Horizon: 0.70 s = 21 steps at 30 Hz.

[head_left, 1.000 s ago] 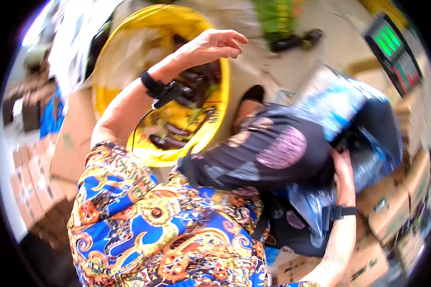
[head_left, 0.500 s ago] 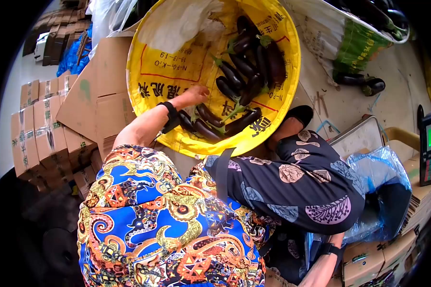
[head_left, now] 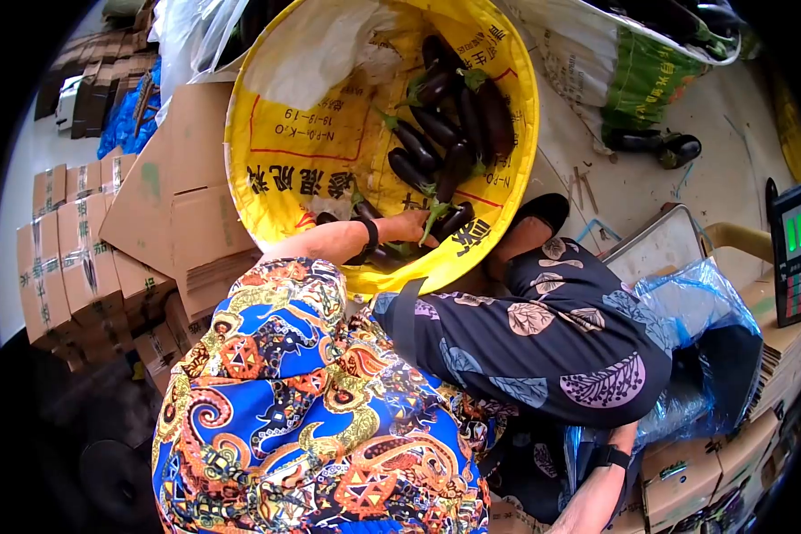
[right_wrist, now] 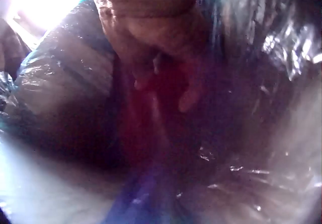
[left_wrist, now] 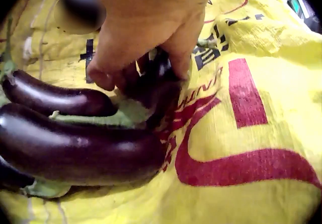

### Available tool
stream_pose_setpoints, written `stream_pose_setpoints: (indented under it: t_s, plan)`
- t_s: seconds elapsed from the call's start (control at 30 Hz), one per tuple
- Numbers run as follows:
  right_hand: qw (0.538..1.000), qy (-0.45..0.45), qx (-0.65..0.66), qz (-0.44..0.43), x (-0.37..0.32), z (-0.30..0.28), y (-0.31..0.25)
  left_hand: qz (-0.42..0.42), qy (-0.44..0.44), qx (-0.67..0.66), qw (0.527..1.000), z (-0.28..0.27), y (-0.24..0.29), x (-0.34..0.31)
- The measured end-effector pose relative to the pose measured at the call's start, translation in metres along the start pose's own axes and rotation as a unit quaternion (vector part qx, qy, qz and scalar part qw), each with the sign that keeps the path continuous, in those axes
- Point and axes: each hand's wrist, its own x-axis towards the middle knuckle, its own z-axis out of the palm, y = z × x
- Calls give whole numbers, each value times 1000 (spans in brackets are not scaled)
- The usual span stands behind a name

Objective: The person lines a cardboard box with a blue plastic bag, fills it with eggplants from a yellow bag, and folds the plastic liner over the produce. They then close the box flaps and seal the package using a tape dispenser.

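Your right hand (right_wrist: 156, 27) is down among plastic (right_wrist: 65, 58); I can't tell whether its fingers hold anything. Inside the tub's (head_left: 316, 133) near rim, your left hand (left_wrist: 151, 25) pinches an eggplant (left_wrist: 163, 94), probably light, firm, slippery and easily bruised: grip round its middle.

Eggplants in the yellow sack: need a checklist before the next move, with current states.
1. Left hand has a grip: ok, fingers curled round the gripped eggplant.
2. Gripped eggplant clear of others: not ok, neighbouring eggplants lie close beside it.
3. Yellow sack open for access: ok, its mouth stands wide in the head view.
4. Right hand free: cannot tell, the right wrist view is too dark to show whether it holds anything.
5. Digital display powered: ok, green segments lit; the reading is not legible.
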Motion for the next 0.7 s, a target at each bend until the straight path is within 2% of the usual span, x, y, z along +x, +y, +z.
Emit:
stream_pose_setpoints:
  t_s: [0.03,0.13,0.2,0.23,0.27,0.3,0.33,0.37,0.4,0.43,0.47,0.5,0.53,0.6,0.67,0.7]
  plan:
    - [1000,-1,-2,-2,0,1,0,33,-9,-67,997,5,-20,13]
    - [1000,-4,-18,-7,-2,2,1,-129,-26,-253,958,-13,-27,17]
    - [999,-6,-33,-17,-3,3,-2,-192,115,-450,865,-31,-11,14]
    - [999,-7,-45,-23,-3,4,-4,-186,87,-435,876,-39,2,12]
    - [998,-10,-63,-30,-4,6,-9,-169,101,-395,897,-32,38,0]
    - [996,-10,-85,-41,-2,9,-13,-190,100,-352,911,-26,21,18]
    - [993,-10,-104,-46,-4,9,-18,-156,137,-269,941,-13,33,17]
    - [991,-11,-124,-54,-5,10,-23,-151,113,-279,942,-8,18,33]
    - [987,-4,-149,-66,-7,11,-26,-133,123,-302,936,4,39,25]
    - [981,13,-171,-92,-10,6,-27,-123,153,-275,941,12,33,33]
    - [973,24,-194,-121,-13,7,-29,-71,184,-291,936,17,15,42]
    - [978,22,-175,-115,-15,3,-32,-66,186,-349,916,19,65,16]
    - [981,17,-157,-114,-17,-4,-38,-127,74,-389,909,4,131,-30]
    - [972,28,-195,-125,-22,-17,-55,-43,-5,-563,825,-21,103,-23]
    - [969,34,-178,-166,-30,-30,-72,8,-6,-500,866,-38,150,-56]
    - [956,75,-166,-228,-39,-35,-77,55,-23,-424,904,-43,186,-74]
